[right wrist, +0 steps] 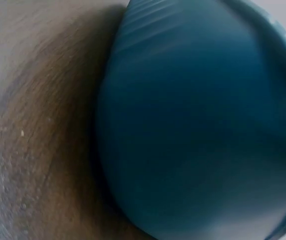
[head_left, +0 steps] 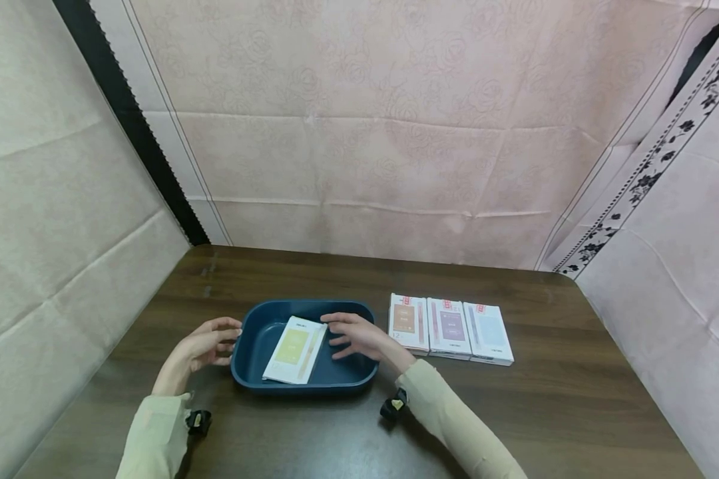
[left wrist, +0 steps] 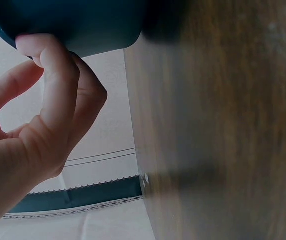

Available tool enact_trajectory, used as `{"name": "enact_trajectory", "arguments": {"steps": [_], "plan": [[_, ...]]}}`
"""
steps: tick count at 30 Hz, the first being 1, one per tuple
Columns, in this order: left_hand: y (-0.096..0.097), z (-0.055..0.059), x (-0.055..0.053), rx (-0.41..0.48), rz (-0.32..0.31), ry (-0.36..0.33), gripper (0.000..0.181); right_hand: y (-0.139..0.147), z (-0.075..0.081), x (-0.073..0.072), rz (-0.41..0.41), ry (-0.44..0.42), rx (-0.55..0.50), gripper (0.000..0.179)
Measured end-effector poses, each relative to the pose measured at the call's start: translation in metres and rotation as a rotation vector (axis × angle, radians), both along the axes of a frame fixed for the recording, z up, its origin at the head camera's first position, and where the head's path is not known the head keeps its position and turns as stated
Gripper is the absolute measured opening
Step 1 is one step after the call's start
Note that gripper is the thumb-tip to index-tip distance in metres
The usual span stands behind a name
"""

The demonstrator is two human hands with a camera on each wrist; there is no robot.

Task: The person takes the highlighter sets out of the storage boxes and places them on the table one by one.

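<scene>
A blue plastic bin (head_left: 257,381) stands on the table, and a flat white box with a yellow-green panel (head_left: 291,347) lies aslant inside it. At the bin's left side my left hand (head_left: 206,344) has bent, loose fingers right at the rim. The left wrist view shows those fingers (left wrist: 58,75) against the bin's outer wall (left wrist: 98,30). My right hand (head_left: 359,336) reaches over the bin's right side with spread fingers, the foremost fingertip beside the white box's upper right corner. Only the bin's outer wall (right wrist: 192,120) fills the right wrist view; the right hand is hidden there.
Right of the bin, three white boxes lie side by side: one with a brown panel (head_left: 404,319), one with a purple panel (head_left: 453,326) and one with a pale blue panel (head_left: 487,332). The brown wooden table (head_left: 311,439) meets cloth-covered walls behind and at both sides.
</scene>
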State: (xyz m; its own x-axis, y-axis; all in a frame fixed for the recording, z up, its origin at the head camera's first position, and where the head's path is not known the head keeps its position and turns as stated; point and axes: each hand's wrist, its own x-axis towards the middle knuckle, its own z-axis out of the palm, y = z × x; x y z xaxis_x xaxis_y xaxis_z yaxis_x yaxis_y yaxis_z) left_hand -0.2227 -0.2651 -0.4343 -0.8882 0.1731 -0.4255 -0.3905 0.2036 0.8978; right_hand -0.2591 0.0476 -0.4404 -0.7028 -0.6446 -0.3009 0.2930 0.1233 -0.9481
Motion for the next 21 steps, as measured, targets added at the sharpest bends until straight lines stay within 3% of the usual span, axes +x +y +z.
{"name": "enact_trajectory", "arguments": {"steps": [9,21], "plan": [[-0.0005,-0.0011,-0.0007,0.015,0.0,-0.001,0.027,-0.0034,-0.0058,-0.006,-0.045,0.002,0.026,0.041],[-0.0007,-0.0004,-0.0009,0.021,0.002,-0.009,0.026,-0.007,-0.009,-0.0073,-0.043,-0.028,0.071,0.041]]}}
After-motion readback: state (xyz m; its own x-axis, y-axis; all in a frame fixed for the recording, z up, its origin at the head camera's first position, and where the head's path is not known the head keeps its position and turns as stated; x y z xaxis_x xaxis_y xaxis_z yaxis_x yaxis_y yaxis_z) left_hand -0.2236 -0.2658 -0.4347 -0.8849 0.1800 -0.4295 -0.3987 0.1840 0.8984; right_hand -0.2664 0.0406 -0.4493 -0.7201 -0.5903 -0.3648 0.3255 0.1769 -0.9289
